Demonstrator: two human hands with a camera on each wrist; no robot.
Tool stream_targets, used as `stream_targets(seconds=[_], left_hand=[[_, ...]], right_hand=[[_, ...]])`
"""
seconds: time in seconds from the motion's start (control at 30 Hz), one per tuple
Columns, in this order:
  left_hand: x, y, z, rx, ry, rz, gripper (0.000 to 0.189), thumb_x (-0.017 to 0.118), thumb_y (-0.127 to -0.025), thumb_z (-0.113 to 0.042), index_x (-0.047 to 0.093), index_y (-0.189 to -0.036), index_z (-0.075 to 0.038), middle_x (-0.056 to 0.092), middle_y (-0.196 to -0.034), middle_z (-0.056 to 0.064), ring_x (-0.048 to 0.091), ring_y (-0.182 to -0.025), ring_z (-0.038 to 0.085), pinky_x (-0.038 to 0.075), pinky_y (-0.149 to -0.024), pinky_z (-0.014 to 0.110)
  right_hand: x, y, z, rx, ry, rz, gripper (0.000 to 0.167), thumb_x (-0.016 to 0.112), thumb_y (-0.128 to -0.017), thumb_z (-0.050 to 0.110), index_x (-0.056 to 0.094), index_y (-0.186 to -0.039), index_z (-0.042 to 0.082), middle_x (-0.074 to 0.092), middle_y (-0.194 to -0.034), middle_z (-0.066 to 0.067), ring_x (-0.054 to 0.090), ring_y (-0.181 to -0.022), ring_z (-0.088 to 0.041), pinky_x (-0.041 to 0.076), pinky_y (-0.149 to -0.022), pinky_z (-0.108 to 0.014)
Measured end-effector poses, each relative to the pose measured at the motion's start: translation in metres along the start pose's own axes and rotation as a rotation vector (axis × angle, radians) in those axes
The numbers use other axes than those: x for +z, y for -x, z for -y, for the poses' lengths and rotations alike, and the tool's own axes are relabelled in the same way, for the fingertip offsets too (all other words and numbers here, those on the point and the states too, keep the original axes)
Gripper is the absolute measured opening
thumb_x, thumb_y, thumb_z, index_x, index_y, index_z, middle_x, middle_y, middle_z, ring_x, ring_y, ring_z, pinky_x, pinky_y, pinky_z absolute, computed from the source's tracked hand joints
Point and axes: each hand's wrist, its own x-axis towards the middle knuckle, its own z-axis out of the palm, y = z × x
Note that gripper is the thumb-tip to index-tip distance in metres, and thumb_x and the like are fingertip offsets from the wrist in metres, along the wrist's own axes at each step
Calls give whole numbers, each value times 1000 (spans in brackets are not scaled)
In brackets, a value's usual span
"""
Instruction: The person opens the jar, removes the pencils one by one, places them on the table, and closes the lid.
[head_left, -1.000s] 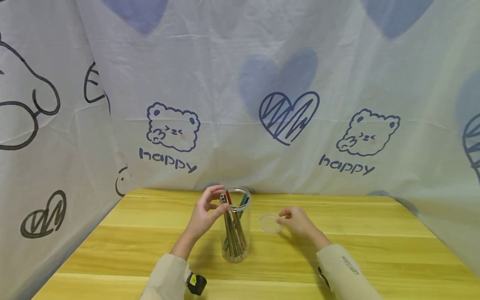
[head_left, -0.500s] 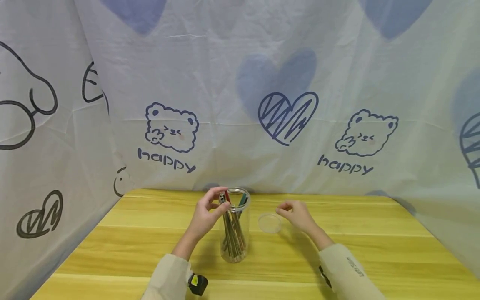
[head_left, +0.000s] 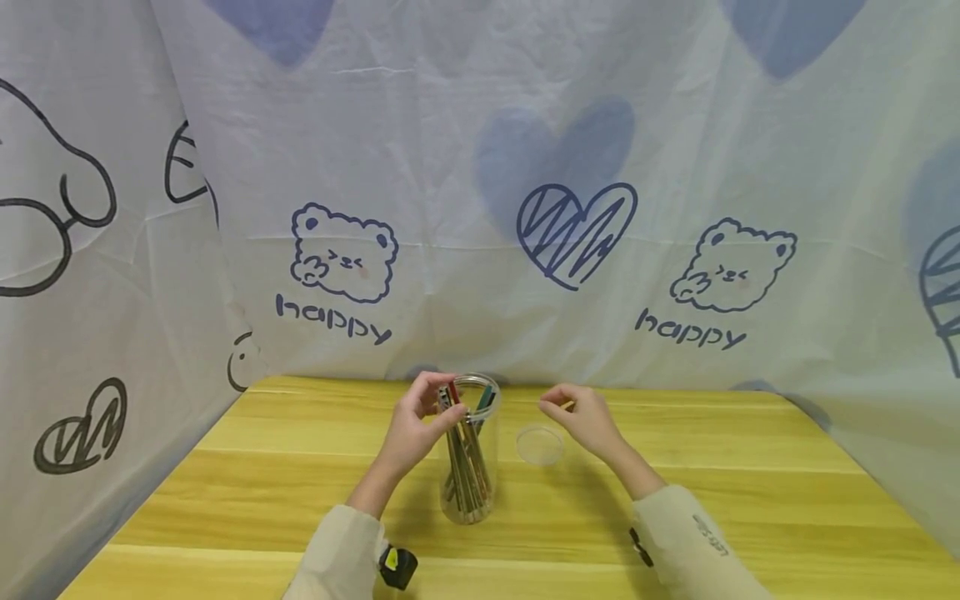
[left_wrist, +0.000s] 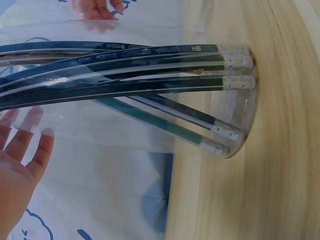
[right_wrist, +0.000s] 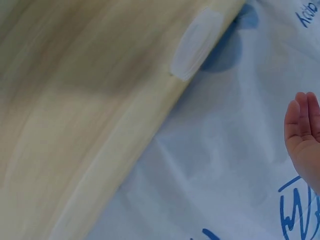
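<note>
A tall clear plastic jar (head_left: 486, 467) stands upright on the table, holding several pencils (left_wrist: 170, 55), mostly dark with one green, their metal-banded ends at the bottom. My left hand (head_left: 412, 425) grips the jar near its rim from the left, fingers behind and thumb in front; its fingers (left_wrist: 42, 150) also show against the jar wall in the left wrist view. A clear round lid (head_left: 540, 446) lies flat to the right of the jar. Above and beyond that lid my right hand (head_left: 588, 421) hovers, fingers loosely bent, with nothing visible in it.
The yellow wood-grain table (head_left: 750, 483) reaches back to a hanging white cloth (head_left: 465, 317) printed with hearts and bears. Another cloth wall (head_left: 150, 333) borders the left side. A black wrist device (head_left: 397, 568) sits at my left cuff.
My right hand has left the edge of the lid and risen, moving slightly left and away from me. The lid stays on the table. My left hand keeps holding the jar.
</note>
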Motion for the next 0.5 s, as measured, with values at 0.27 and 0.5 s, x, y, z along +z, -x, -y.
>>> stream_targets(seconds=[0.27,0.5], left_hand=[[3,1,3,-4,22,-17,34,56,-81,7,44,-113,11,55,-104,23,54,-92,19,42,-75,40],[5,2,3,3,25,-21,35,54,-80,7,43,-113,10,53,-110,25,53,-92,8,41,-73,36]], right_hand=[[5,0,19,-81,-60,-59,8,62,-83,6,65,-85,0,64,-80,-6,57,-71,-19,47,-60,-27],[3,1,56,-200,-77,-131,5,61,-81,-3,64,-83,-5,64,-80,-12,58,-71,-25,49,-64,-33]])
